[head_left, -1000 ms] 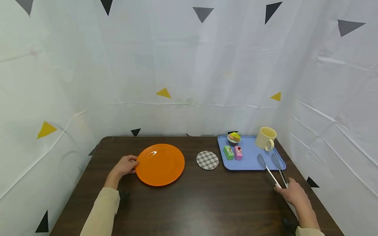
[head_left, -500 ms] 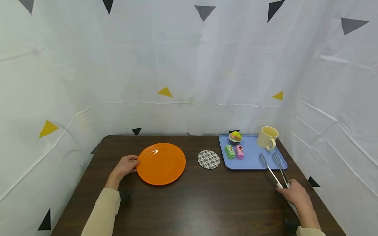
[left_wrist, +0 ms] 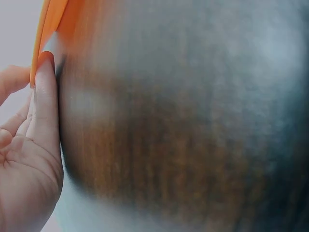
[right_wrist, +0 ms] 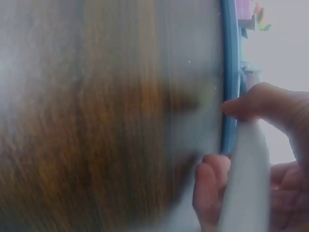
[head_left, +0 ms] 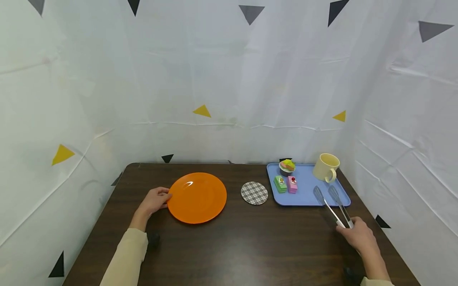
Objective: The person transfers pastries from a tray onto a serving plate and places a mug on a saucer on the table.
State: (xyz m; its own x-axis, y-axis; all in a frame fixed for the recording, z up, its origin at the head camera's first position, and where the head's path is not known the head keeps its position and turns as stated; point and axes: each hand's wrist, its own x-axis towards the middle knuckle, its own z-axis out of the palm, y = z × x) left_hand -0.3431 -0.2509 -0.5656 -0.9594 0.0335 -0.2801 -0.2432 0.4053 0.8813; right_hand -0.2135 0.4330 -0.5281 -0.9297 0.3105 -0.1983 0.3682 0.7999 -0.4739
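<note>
My left hand (head_left: 156, 200) pinches the left rim of an orange plate (head_left: 197, 198); in the left wrist view the thumb and fingers lie on either side of the plate's edge (left_wrist: 39, 38). At the right, my right hand (head_left: 360, 235) grips a pair of tongs (head_left: 336, 216) with white handles and whisk-like metal heads. Those heads overlap the front edge of a blue tray (head_left: 304, 199) and stand apart. On the tray are a green cake slice (head_left: 280, 184), a pink cake slice (head_left: 292, 184), a topped cupcake (head_left: 287, 167) and a pale yellow mug (head_left: 326, 168).
Between plate and tray lies a round checked coaster (head_left: 254, 193). Everything rests on a dark wooden table (head_left: 236, 246). White curtains (head_left: 222, 79) with printed triangles hang behind and at both sides.
The view has shifted slightly, so everything appears a little further right. Both hands keep their holds on the plate and the tongs.
</note>
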